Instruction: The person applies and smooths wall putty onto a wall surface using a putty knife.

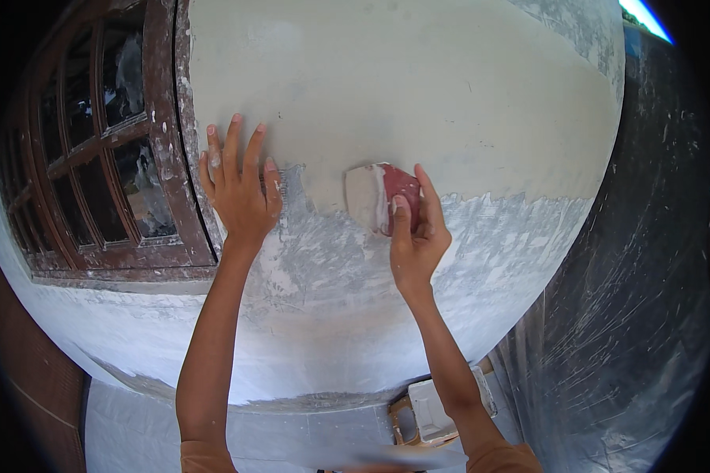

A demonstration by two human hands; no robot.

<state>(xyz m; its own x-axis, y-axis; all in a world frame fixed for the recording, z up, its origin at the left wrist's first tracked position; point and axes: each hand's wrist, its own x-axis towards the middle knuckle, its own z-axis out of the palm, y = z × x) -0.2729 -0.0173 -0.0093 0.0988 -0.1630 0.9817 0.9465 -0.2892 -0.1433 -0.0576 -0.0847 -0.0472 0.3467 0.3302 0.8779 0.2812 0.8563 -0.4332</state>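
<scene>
My left hand (243, 193) rests on the wall (481, 94) with its fingers spread, just right of the window frame, and holds nothing. In my right hand (420, 244) is a red putty spreader (401, 188), gripped between thumb and fingers. Beige putty covers the spreader's left part, with a whitish band beside the red. The tool lies close against the wall, where the smooth beige coat above meets the rough grey-white surface (331, 268) below along a ragged edge. Whether its hidden face presses on the wall I cannot tell.
At left stands a brown wooden window (158, 134) with small panes and white splashes. Dark plastic sheeting (631, 260) hangs at right, spattered white. Below, a white container (436, 414) sits on a wooden stool (404, 418) above the grey floor (292, 433).
</scene>
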